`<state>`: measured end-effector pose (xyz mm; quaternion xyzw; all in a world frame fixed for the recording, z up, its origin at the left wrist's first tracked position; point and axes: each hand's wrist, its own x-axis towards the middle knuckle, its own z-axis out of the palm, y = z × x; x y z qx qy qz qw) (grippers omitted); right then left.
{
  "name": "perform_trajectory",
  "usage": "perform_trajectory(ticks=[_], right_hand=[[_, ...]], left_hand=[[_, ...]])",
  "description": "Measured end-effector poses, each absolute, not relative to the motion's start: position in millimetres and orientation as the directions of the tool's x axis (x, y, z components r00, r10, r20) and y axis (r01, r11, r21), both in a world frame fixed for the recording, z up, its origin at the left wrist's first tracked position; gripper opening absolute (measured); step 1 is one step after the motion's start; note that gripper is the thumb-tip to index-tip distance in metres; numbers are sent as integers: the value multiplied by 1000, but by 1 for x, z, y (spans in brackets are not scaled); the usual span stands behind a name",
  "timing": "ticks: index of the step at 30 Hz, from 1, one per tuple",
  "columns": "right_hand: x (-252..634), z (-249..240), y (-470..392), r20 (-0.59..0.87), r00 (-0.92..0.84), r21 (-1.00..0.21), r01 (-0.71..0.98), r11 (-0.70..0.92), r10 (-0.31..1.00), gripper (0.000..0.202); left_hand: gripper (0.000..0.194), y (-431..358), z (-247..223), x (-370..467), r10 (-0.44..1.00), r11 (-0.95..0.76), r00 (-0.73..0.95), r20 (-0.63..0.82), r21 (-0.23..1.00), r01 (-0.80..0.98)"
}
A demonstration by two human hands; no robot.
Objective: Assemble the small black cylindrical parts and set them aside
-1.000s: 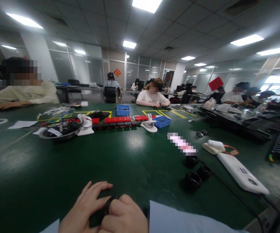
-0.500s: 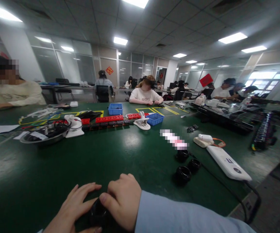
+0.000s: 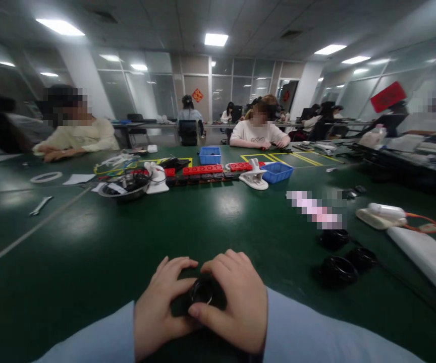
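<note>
A black, ring-shaped part with a round opening [image 3: 202, 291] is between my two hands, low over the table's near side. My right hand [image 3: 238, 297] is closed around its right side, thumb in front and fingers behind. From the left, my left hand [image 3: 163, 300] curls about the same part, its thumb low against the near side. Much of the part is hidden by my hands, and its exact kind cannot be made out. To the right, several similar black round parts [image 3: 338, 270] stand on the green table [image 3: 127, 227].
A metal bowl of dark items [image 3: 125, 192], white clamps [image 3: 254, 179], red-and-black strips [image 3: 203, 170] and blue baskets [image 3: 277, 173] lie across the table. At right are a white power bank [image 3: 426, 259] and cable. A wrench [image 3: 41, 205] lies left. Other people sit beyond.
The view has swung left, so table items appear farther right. My hands have come closer together around the black part, and the left sleeve now shows.
</note>
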<state>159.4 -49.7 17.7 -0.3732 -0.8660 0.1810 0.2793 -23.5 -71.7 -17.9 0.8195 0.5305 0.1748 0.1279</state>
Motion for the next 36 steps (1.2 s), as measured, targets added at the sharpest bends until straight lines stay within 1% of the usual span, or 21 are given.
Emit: perform_trajectory(ticks=[5,8,12,16,19,21,25,28,33,35,36], right_hand=[[159,21,-50,308,-618,-523,525,672,723,33],[159,25,-52,279,-620,-524,542,658,733,27],[155,25,-57,281,-627,-532,529,661,727,18],[149,20,-64,307,-647,-547,480,686,698,24],[146,17,-66,341,-662,-520,458,721,667,24],[146,16,-67,359,-669,-501,450,740,650,22],[145,13,-69,383,-704,-430,437,790,598,13],[142,7,-71,421,-741,-330,412,849,524,7],[140,0,-72,534,-770,-139,326,935,348,12],[141,1,-72,586,-744,-113,316,942,320,17],[143,2,-71,599,-732,-124,316,941,325,18]], left_hand=[[42,-73,-9,-20,930,-366,350,117,410,835],[37,-74,-8,-20,930,-364,349,116,418,832],[35,-73,-9,-19,928,-368,355,114,424,828],[34,-74,-10,-17,924,-377,365,111,407,832],[28,-75,-8,-16,917,-394,387,101,395,830],[27,-75,-6,-15,917,-391,390,88,395,831],[36,-75,-8,-15,920,-386,380,99,402,830],[36,-75,-12,-17,916,-400,380,132,399,825],[38,-75,-11,-16,926,-376,350,139,407,832],[36,-75,-10,-15,933,-359,331,140,404,842],[36,-75,-9,-15,936,-352,321,143,397,848]])
